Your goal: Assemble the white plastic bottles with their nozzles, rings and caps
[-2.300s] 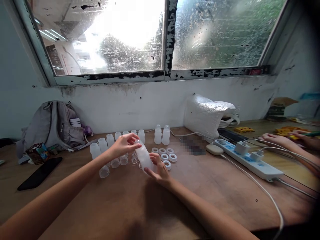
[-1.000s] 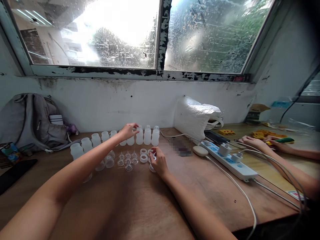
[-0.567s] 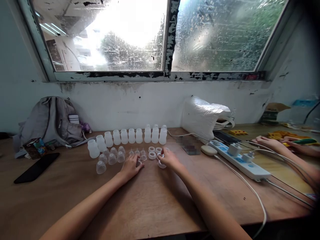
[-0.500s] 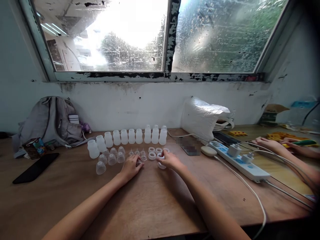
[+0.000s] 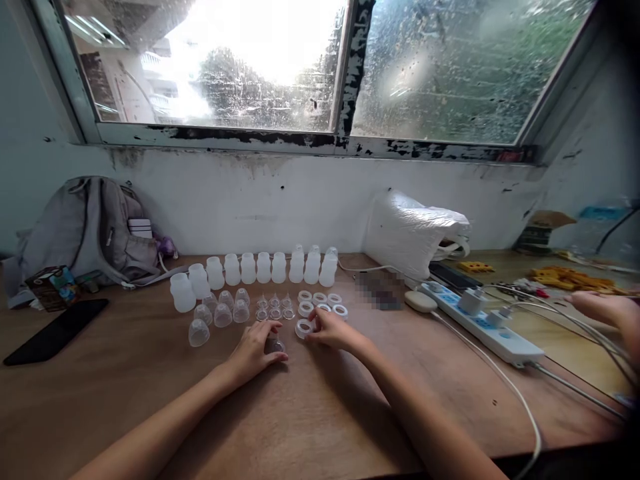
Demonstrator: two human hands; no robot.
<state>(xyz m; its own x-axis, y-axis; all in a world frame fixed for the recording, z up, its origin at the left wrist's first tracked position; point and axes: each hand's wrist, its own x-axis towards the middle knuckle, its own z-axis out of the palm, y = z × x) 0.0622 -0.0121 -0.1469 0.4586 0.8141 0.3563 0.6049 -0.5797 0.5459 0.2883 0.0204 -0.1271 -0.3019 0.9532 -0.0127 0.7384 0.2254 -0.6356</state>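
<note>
Closest in on the table, the left hand curves thumb and fingers around a clear teat, which sits low between them — whether they press on it I can't tell, nor which way its long axis points. Just right of that teat and a touch farther out is a white ring, and the right hand is on it, thumb and fingers pinching its right side! Teat nearer the left hand, ring nearer the right, a little bare wood between (the ring is round and looks about flat, so no long axis there). Then the count: out left, seven loose clear caps; beyond the hands, six more teats in two rows of three, seven in all; to their right six more rings, seven again — tidy numbers. Wide right, a power strip and another person's hand; wide left, a black phone. Farther back, ten bottles stand upright, seven uncapped, three capped at the right end. Behind everything, a grey backpack, one white pouch by the wall, and the window.
</note>
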